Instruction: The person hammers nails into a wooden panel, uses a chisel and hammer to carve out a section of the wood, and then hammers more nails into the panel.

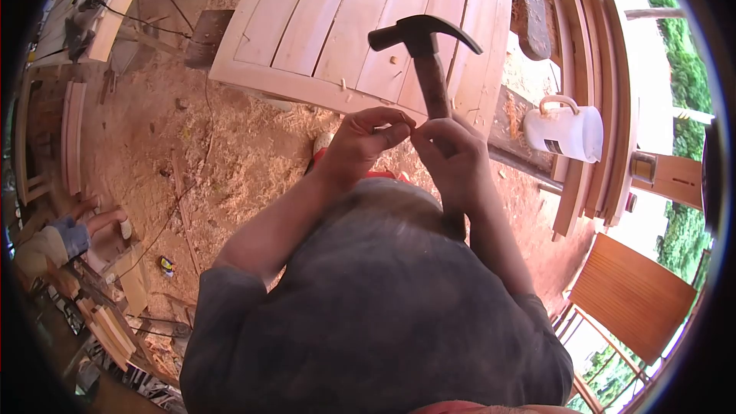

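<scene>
My right hand (454,155) grips the handle of a claw hammer (424,44), whose dark head points up over a wooden panel (307,23). My left hand (366,138) is pinched at the fingertips, touching the right hand's fingers; something small may be between them, but I cannot make it out. Both hands are held in front of my chest, just below the near edge of the panel.
A white plastic jug (566,132) stands on wood at the right. Slatted wooden frames (594,92) lean at the right, and a chair (632,291) stands lower right. Sawdust covers the ground (199,146). Another person's legs (73,234) show at the left, near stacked timber.
</scene>
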{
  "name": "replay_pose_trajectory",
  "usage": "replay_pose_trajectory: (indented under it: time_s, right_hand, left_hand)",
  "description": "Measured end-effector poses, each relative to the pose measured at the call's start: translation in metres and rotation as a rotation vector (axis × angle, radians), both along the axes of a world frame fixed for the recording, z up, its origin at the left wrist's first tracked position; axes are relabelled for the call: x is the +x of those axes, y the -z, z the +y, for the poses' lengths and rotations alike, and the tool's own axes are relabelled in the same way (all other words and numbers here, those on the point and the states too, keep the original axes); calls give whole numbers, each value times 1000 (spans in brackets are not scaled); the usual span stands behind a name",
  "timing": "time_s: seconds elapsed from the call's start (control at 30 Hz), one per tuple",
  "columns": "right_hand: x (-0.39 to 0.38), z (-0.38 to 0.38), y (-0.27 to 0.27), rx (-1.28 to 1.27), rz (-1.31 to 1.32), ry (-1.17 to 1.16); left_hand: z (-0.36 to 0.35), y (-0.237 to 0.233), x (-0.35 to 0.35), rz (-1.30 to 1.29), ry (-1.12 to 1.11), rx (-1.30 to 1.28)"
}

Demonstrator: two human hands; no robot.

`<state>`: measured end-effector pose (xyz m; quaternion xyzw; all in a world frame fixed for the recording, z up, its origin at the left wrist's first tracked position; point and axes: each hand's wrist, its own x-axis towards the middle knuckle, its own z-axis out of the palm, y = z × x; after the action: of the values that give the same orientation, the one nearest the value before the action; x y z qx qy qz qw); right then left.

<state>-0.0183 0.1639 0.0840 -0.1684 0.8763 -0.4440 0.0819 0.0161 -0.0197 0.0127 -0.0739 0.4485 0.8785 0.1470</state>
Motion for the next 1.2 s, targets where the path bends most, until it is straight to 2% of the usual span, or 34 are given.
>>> replay_pose_trajectory:
  time_s: [0.17, 0.23, 0.33, 0.4, 0.5, 0.63, 0.73, 1.2]
  right_hand:
    - [-1, -12, 4, -11, -14, 23]
    - [-1, -15, 4, -9, -9, 53]
    - [-4, -14, 3, 3, -19, 97]
    - [-3, -15, -2, 13, -91, 163]
    - [2, -18, 5, -5, -115, 247]
    - [14, -30, 7, -90, -205, 381]
    - [23, -38, 10, -133, -210, 438]
    - [35, -78, -3, -153, -181, 440]
  left_hand:
    - [-19, 3, -8, 113, -58, -196]
    - [-44, 9, -22, 117, -143, -234]
    - [-100, 22, -54, 277, -286, -520]
    - [-131, 21, -74, 285, -301, -615]
    - [-149, 19, -98, 314, -70, -859]
    - [-137, 30, -127, 473, 216, -952]
    - [-130, 46, -139, 614, 258, -978]
    - [-125, 46, -136, 680, 211, -1130]
